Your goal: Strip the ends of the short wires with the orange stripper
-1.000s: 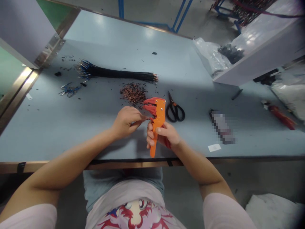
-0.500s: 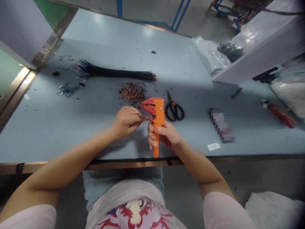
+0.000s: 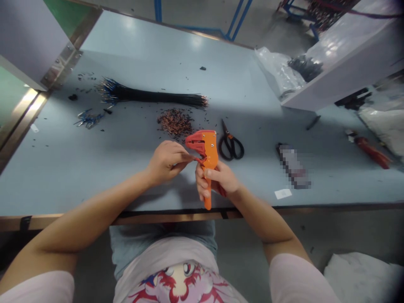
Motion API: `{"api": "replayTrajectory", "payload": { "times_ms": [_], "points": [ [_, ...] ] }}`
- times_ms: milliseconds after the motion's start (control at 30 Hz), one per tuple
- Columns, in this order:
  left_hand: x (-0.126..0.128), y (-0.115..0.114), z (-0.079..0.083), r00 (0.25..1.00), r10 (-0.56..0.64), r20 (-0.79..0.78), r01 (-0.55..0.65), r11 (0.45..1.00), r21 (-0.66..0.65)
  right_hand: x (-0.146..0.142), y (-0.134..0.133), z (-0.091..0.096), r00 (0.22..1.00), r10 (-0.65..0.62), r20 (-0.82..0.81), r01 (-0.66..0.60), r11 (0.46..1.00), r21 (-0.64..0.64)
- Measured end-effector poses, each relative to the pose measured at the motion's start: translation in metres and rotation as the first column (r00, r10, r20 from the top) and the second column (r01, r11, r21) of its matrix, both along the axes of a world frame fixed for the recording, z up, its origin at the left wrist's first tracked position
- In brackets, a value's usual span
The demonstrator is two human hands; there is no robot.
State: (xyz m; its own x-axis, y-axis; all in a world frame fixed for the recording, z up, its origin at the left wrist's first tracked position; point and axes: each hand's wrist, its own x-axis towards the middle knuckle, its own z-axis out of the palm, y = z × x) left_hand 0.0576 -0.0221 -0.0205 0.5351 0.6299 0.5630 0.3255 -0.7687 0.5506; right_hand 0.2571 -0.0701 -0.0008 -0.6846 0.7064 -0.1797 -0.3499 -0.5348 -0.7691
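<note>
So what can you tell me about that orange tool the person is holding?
It's a wire stripper with a flat orange body that looks like plastic, small metal rivets, and a red gripping head angled to the left at the top. The right hand holds it nearly upright, with a red lever behind the fingers and the orange lower end showing below. The left hand seems to pinch a thin wire that reaches the head.

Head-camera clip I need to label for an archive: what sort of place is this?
Probably a wire-harness workshop: a bundle of black wires lies on the workbench beside a heap of copper-coloured scraps, and the right hand grips an orange wire stripper.
</note>
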Motion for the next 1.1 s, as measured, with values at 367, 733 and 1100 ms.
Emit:
{"api": "replayTrajectory", "payload": {
  "times_ms": [367, 733, 1100],
  "points": [
    [-0.0003, -0.0011, -0.0009, 1.000, 0.005, -0.011, -0.005, 0.999, 0.040, -0.0012, -0.0007, 0.0021, 1.000, 0.010, 0.013, -0.010, 1.000, 0.007],
    [-0.0004, -0.0002, -0.0025, 1.000, -0.003, -0.006, 0.004, 1.000, 0.025, -0.0037, -0.0013, 0.0000, 0.999, -0.002, 0.037, 0.000, 0.999, 0.047],
    [0.0000, 0.0051, -0.0040, 1.000, 0.026, 0.003, -0.026, 0.999, 0.033, -0.0067, 0.0002, -0.0036, 0.992, -0.039, 0.122, 0.031, 0.997, 0.068]
  ]
}}
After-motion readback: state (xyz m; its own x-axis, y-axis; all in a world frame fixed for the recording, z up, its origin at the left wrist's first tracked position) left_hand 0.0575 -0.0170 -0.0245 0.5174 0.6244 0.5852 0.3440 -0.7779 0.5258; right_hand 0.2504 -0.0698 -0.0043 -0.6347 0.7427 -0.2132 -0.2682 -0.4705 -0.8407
